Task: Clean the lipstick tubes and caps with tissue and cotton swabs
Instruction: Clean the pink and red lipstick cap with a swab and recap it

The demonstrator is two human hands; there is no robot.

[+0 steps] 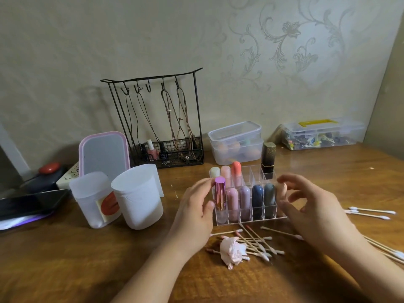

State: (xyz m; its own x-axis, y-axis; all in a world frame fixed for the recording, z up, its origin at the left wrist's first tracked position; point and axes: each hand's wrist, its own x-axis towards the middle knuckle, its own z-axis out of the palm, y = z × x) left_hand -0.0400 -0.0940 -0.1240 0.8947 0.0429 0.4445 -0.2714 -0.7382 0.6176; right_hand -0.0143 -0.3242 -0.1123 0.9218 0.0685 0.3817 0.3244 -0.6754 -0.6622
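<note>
A clear acrylic organizer (271, 212) stands mid-table with several capped lipsticks upright in its slots. My left hand (194, 206) grips a metallic purple lipstick tube (219, 194) at the organizer's front left slot. Over the organizer's right end hovers my right hand (310, 202), fingers spread and holding nothing. A black and gold lipstick (268, 157) stands in the back right slot. In front lie a crumpled pink-stained tissue (231, 251) and a heap of used cotton swabs (255, 243). Clean cotton swabs (371, 213) lie at the right.
Two white plastic cups (137, 195) and a pink-framed mirror (105, 154) stand at the left. A black wire rack (161, 121) with necklaces and nail polish is against the wall. Clear storage boxes (236, 142) (321, 133) sit behind. A dark tray (32, 202) lies far left.
</note>
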